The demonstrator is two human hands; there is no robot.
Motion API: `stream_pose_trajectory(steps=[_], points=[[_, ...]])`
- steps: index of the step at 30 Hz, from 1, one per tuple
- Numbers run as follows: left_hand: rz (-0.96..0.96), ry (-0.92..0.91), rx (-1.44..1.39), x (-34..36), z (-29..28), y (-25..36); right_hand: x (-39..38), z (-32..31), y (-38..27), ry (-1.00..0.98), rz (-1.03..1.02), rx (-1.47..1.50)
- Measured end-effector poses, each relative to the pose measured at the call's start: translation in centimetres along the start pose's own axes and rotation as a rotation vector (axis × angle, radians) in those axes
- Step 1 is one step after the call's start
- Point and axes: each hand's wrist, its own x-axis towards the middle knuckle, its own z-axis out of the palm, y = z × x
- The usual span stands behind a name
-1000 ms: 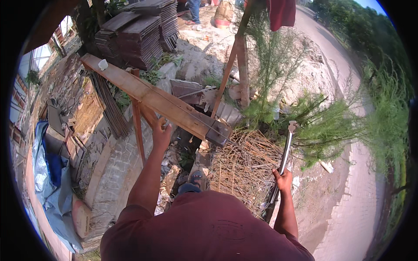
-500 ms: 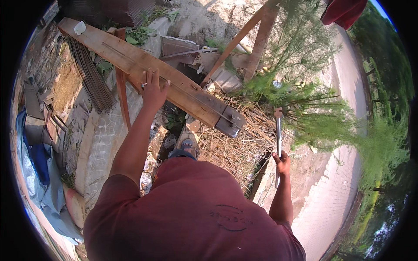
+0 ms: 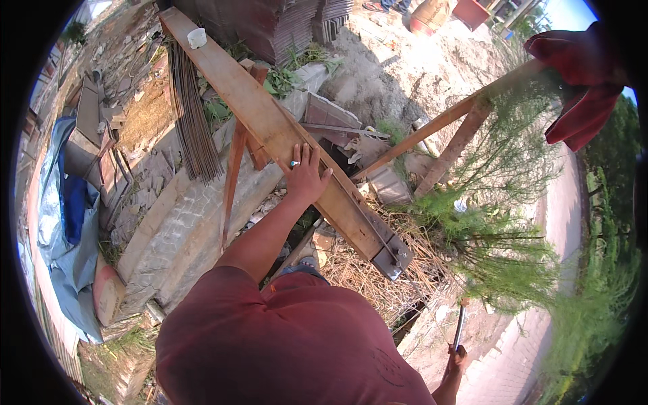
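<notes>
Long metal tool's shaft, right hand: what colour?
The long metal tool's shaft is silver, best seen in the head view.

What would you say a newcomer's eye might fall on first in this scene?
Probably the long brown beam slanting across the middle, the left hand on it. Then perhaps the dark red cloth at upper right, the blue tarp at far left, and the shiny metal bar in the right hand at lower right.

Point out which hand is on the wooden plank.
The left hand: it lies flat on top of the wooden plank, whereas the right hand is away from the plank, gripping the silver bar.
</notes>
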Motion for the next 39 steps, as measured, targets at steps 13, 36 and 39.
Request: stream_pose_trajectory(steps=[13, 36, 39], points=[[-0.006, 0.027, -0.058, -0.3, -0.2, 0.7, 4.8, 6.0, -0.3, -0.098, -0.046, 0.115], [0.050, 0.074, -0.082, 0.3, 0.4, 0.6, -0.7, 8.6, -21.8, 0.334, -0.154, 0.106], [0.064, 0.070, -0.077, -0.1, 0.3, 0.2, 0.1, 11.1, -24.5, 0.202, -0.205, 0.224]])
